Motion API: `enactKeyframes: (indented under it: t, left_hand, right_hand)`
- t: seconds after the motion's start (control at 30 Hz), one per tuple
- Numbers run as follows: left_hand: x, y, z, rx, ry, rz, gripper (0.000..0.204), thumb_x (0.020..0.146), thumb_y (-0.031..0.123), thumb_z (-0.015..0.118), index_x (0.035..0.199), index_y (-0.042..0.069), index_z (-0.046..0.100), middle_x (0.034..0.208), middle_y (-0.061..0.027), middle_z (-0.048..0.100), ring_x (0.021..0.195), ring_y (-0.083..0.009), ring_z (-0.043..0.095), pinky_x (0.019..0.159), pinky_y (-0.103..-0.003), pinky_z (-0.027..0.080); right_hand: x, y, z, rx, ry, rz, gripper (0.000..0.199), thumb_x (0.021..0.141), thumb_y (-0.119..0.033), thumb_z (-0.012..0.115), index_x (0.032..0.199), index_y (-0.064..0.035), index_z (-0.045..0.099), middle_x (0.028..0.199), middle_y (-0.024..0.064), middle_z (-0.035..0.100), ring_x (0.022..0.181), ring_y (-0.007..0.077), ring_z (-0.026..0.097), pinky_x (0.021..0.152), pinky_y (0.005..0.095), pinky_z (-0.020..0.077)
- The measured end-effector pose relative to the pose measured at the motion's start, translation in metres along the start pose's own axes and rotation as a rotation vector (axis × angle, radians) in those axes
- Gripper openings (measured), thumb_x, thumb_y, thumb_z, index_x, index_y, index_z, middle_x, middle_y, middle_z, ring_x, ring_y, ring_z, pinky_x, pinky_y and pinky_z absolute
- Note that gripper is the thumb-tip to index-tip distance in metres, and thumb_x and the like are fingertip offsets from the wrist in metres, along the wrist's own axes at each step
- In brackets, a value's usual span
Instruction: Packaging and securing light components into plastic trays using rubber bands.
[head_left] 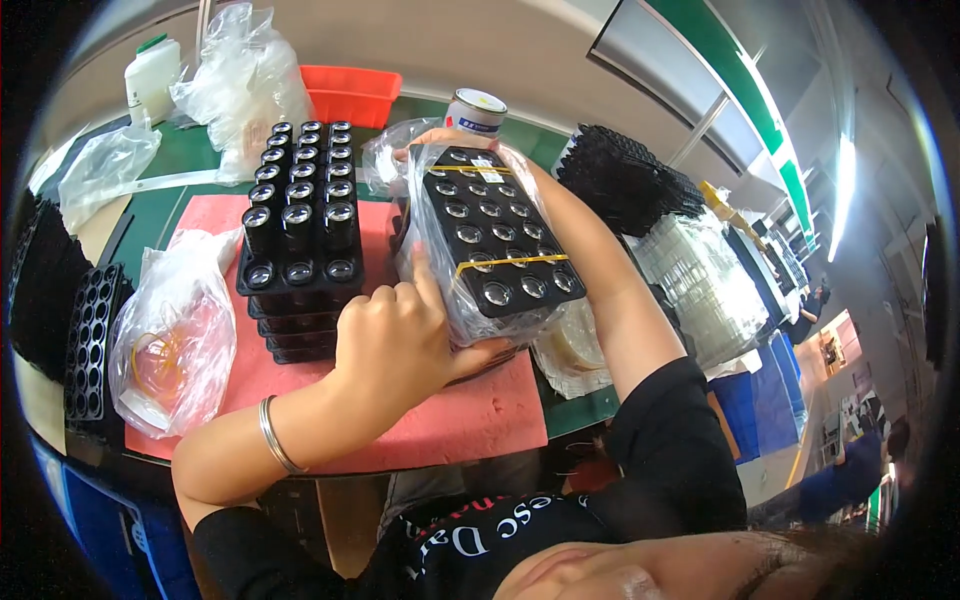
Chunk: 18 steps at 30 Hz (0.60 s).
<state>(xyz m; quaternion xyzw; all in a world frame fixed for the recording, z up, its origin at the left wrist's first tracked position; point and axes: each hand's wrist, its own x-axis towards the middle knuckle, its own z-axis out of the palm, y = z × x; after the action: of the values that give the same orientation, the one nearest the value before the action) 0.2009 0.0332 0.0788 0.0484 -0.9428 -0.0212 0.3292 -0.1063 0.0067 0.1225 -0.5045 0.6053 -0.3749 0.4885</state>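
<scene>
Both hands hold a bundle of black trays [487,212] with shiny round lens-like parts in their pockets. Two yellow rubber bands cross the bundle, and a clear plastic bag [434,250] wraps its sides. My left hand [393,335] grips the near left corner, index finger along the side and thumb at the near end. Around the far end reaches my right hand [450,138], its fingers partly hidden behind the bundle. Just left of it stands a stack of black trays [300,285], with black cylindrical parts upright in the top one. A pink mat [440,425] lies underneath.
Left of the mat's stack lies a plastic bag with yellow rubber bands [160,365], beside an upright black tray [92,345]. Farther back are a white bottle [152,80], crumpled bags [243,85], a red bin [350,96] and a can [474,112]. More black trays [625,175] stand right.
</scene>
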Motion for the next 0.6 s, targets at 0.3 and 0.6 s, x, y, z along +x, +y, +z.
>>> enactKeyframes:
  t: [0.3, 0.6]
  left_hand:
    - [-0.005, -0.001, 0.000, -0.021, -0.018, -0.041, 0.110, 0.064, 0.073, 0.065, 0.124, -0.018, 0.046, 0.055, -0.0054, 0.056, 0.048, -0.0175, 0.060, 0.040, -0.031, 0.046]
    - [-0.005, 0.000, -0.016, 0.002, -0.022, -0.068, 0.114, 0.062, 0.075, 0.065, 0.127, -0.017, 0.044, 0.059, -0.0059, 0.057, 0.049, -0.0174, 0.060, 0.039, -0.031, 0.046]
  right_hand:
    - [-0.011, -0.007, 0.023, -0.418, 0.177, -0.031, 0.025, 0.093, -0.026, 0.058, 0.093, -0.0031, 0.069, 0.079, -0.0006, 0.067, 0.066, 0.0079, 0.061, 0.058, 0.0270, 0.0470]
    - [0.012, 0.016, -0.020, -0.723, 0.126, -0.081, 0.028, 0.092, -0.027, 0.059, 0.106, -0.0025, 0.066, 0.095, 0.0034, 0.067, 0.082, 0.0116, 0.062, 0.072, 0.0285, 0.0482]
